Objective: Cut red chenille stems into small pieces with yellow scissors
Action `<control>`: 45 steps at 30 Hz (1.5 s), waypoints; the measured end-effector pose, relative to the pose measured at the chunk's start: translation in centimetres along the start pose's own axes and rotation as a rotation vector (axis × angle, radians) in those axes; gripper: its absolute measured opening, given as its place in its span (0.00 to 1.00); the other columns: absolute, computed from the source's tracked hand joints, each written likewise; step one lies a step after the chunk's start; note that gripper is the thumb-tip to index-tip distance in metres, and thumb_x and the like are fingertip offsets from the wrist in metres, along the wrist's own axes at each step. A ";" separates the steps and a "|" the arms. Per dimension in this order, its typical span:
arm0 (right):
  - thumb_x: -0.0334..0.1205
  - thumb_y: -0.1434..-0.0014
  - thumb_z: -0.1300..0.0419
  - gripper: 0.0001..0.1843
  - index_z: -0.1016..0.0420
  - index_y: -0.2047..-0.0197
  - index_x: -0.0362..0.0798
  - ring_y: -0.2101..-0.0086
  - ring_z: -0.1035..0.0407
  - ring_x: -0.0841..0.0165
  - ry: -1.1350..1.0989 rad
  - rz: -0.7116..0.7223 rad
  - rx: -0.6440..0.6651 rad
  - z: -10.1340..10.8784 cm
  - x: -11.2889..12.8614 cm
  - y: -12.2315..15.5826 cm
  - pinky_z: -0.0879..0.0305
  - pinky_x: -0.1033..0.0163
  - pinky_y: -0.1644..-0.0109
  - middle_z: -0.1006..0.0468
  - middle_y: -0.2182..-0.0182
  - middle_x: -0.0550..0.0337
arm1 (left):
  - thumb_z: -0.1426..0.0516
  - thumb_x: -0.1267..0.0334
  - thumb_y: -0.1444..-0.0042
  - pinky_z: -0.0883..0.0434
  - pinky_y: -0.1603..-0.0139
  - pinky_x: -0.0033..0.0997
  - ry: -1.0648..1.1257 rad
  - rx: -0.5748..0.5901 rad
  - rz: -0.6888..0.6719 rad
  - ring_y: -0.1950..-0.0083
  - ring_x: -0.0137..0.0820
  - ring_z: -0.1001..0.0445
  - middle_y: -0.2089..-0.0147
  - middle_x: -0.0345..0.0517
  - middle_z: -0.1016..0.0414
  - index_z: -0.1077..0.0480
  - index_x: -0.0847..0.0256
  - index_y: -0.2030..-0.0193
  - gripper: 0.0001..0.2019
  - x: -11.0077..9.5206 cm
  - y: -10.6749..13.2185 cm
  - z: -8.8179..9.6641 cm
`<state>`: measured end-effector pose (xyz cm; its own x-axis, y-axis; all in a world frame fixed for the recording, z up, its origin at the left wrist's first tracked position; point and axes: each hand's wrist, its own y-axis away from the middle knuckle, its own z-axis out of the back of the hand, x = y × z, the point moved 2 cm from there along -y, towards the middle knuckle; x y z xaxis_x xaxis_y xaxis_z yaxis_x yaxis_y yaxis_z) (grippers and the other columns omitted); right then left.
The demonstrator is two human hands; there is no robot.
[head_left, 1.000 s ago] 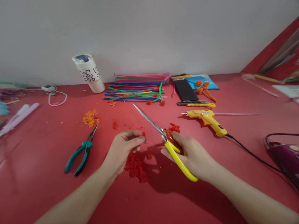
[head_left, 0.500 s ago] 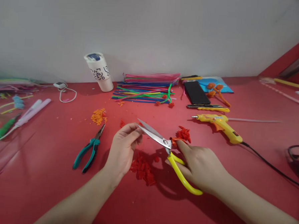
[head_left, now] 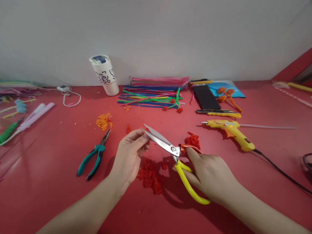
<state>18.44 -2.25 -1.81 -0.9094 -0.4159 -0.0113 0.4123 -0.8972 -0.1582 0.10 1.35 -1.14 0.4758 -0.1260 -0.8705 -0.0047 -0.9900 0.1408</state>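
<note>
in the head view, the right hand [head_left: 213,174] is gripping the scissors [head_left: 174,150], their parted blades [head_left: 160,141] pointing far left; the left hand [head_left: 128,155] is pinching a small red piece [head_left: 147,129], mostly hidden, at the blade tips; red scraps [head_left: 150,177] are lying nearer on the counter [head_left: 48,181], pliers [head_left: 100,149] are resting left, a yellow glue gun [head_left: 231,128] is lying right

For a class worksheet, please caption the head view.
Right hand holding open scissors pointed at the left hand, red pieces nearby.

Yellow-and-orange-handled scissors [head_left: 174,150] opened since a second ago, blade tips brought to the pinching left hand [head_left: 129,155], head view swung slightly leftward
</note>
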 end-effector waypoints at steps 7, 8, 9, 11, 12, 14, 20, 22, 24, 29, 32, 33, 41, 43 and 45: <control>0.55 0.44 0.59 0.22 0.37 0.65 0.44 0.85 0.37 0.67 0.028 0.003 -0.017 -0.1 -0.1 0.0 0.65 0.65 0.79 0.31 0.86 0.60 | 0.42 0.71 0.55 0.40 0.75 0.17 0.021 0.008 0.011 0.77 0.18 0.38 0.78 0.36 0.34 0.28 0.63 0.74 0.01 0.0 0.0 0.0; 0.55 0.44 0.59 0.22 0.37 0.65 0.44 0.85 0.37 0.67 0.026 0.003 -0.018 -0.1 -0.1 0.0 0.65 0.65 0.80 0.31 0.86 0.59 | 0.42 0.71 0.55 0.40 0.75 0.17 0.023 0.006 0.014 0.77 0.18 0.38 0.78 0.36 0.34 0.28 0.63 0.74 0.01 0.0 0.0 0.0; 0.55 0.43 0.59 0.22 0.37 0.66 0.44 0.85 0.37 0.67 0.024 0.003 -0.018 -0.1 0.0 0.0 0.65 0.65 0.80 0.31 0.86 0.59 | 0.42 0.71 0.55 0.40 0.75 0.17 0.025 0.005 0.018 0.77 0.18 0.38 0.78 0.36 0.34 0.29 0.63 0.75 0.01 0.0 0.0 0.0; 0.54 0.43 0.60 0.22 0.37 0.66 0.44 0.86 0.38 0.67 0.022 -0.002 -0.013 -0.2 0.0 0.0 0.65 0.65 0.80 0.31 0.86 0.60 | 0.41 0.71 0.55 0.40 0.75 0.17 0.031 0.002 0.021 0.77 0.18 0.38 0.78 0.36 0.34 0.29 0.63 0.75 0.01 0.0 0.0 0.0; 0.54 0.43 0.61 0.22 0.37 0.67 0.45 0.86 0.38 0.68 0.022 -0.003 -0.012 -0.2 0.0 0.0 0.65 0.65 0.80 0.31 0.87 0.60 | 0.41 0.71 0.56 0.40 0.75 0.17 0.033 0.000 0.021 0.77 0.18 0.38 0.78 0.36 0.34 0.29 0.63 0.75 0.01 0.0 0.0 0.0; 0.54 0.43 0.61 0.22 0.37 0.67 0.45 0.86 0.39 0.68 0.023 -0.004 -0.022 -0.2 0.0 0.0 0.65 0.65 0.80 0.32 0.87 0.60 | 0.41 0.71 0.56 0.40 0.75 0.17 0.035 -0.001 0.021 0.77 0.18 0.38 0.78 0.36 0.34 0.29 0.63 0.75 0.01 -0.1 0.1 0.0; 0.54 0.42 0.61 0.23 0.37 0.68 0.45 0.87 0.39 0.69 0.029 0.006 -0.057 -0.1 0.0 0.1 0.64 0.65 0.80 0.32 0.87 0.60 | 0.42 0.71 0.55 0.40 0.75 0.17 0.027 0.009 0.014 0.76 0.18 0.38 0.78 0.36 0.35 0.29 0.63 0.75 0.01 0.0 0.1 0.0; 0.54 0.42 0.62 0.23 0.37 0.68 0.44 0.87 0.39 0.69 0.023 0.005 -0.061 -0.1 0.0 0.1 0.64 0.65 0.80 0.31 0.87 0.60 | 0.42 0.71 0.55 0.40 0.75 0.17 0.026 0.008 0.013 0.76 0.18 0.39 0.78 0.36 0.35 0.30 0.63 0.75 0.01 0.0 0.0 0.0; 0.54 0.42 0.63 0.23 0.37 0.68 0.45 0.87 0.40 0.69 0.013 -0.004 -0.057 -0.1 0.0 0.1 0.64 0.65 0.80 0.32 0.87 0.59 | 0.42 0.70 0.55 0.40 0.75 0.17 0.023 0.004 0.011 0.77 0.18 0.39 0.78 0.36 0.35 0.29 0.63 0.75 0.01 0.0 0.0 0.0; 0.54 0.42 0.64 0.23 0.39 0.72 0.47 0.88 0.42 0.71 -0.016 -0.034 -0.051 -0.2 0.0 0.0 0.64 0.66 0.80 0.34 0.88 0.60 | 0.41 0.70 0.56 0.40 0.75 0.17 0.001 -0.002 0.006 0.77 0.18 0.39 0.78 0.36 0.34 0.29 0.63 0.75 0.00 -0.2 0.0 0.0; 0.55 0.44 0.60 0.21 0.40 0.74 0.48 0.87 0.43 0.71 -0.100 -0.105 0.007 -0.1 -0.2 -0.2 0.63 0.66 0.80 0.35 0.88 0.62 | 0.41 0.69 0.55 0.40 0.76 0.16 0.005 0.011 0.018 0.77 0.18 0.39 0.77 0.37 0.32 0.30 0.63 0.74 0.01 -0.2 0.0 -0.1; 0.55 0.44 0.58 0.20 0.41 0.75 0.48 0.86 0.43 0.71 -0.158 -0.142 0.033 0.1 -0.2 -0.4 0.62 0.66 0.80 0.35 0.87 0.62 | 0.41 0.69 0.55 0.40 0.75 0.16 0.005 0.022 0.034 0.77 0.18 0.38 0.76 0.38 0.31 0.30 0.63 0.74 0.01 -0.1 0.1 -0.2; 0.49 0.50 0.48 0.13 0.39 0.71 0.48 0.86 0.46 0.77 -1.211 -0.390 0.155 1.6 1.0 -1.7 0.49 0.70 0.82 0.41 0.87 0.71 | 0.42 0.66 0.54 0.40 0.76 0.19 -0.104 0.279 0.292 0.77 0.19 0.37 0.75 0.42 0.29 0.30 0.65 0.72 0.04 1.2 1.2 -1.3; 0.48 0.49 0.48 0.12 0.39 0.69 0.47 0.88 0.48 0.78 -1.358 -0.402 0.170 1.3 1.3 -1.7 0.48 0.69 0.83 0.43 0.89 0.74 | 0.42 0.65 0.54 0.40 0.77 0.20 -0.144 0.340 0.350 0.78 0.20 0.37 0.76 0.42 0.30 0.30 0.65 0.73 0.05 1.4 1.6 -1.6; 0.49 0.48 0.49 0.13 0.40 0.69 0.47 0.90 0.49 0.78 -1.467 -0.345 0.160 1.0 1.4 -1.6 0.44 0.68 0.82 0.44 0.90 0.75 | 0.42 0.65 0.54 0.40 0.77 0.20 -0.184 0.385 0.380 0.79 0.20 0.37 0.77 0.42 0.30 0.30 0.65 0.74 0.05 1.4 1.9 -1.7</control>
<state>16.55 -1.52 -0.62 -0.1412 0.1229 0.9823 0.2867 -0.9447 0.1594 2.28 -0.56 -1.31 0.2170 -0.4528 -0.8648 -0.4820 -0.8201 0.3084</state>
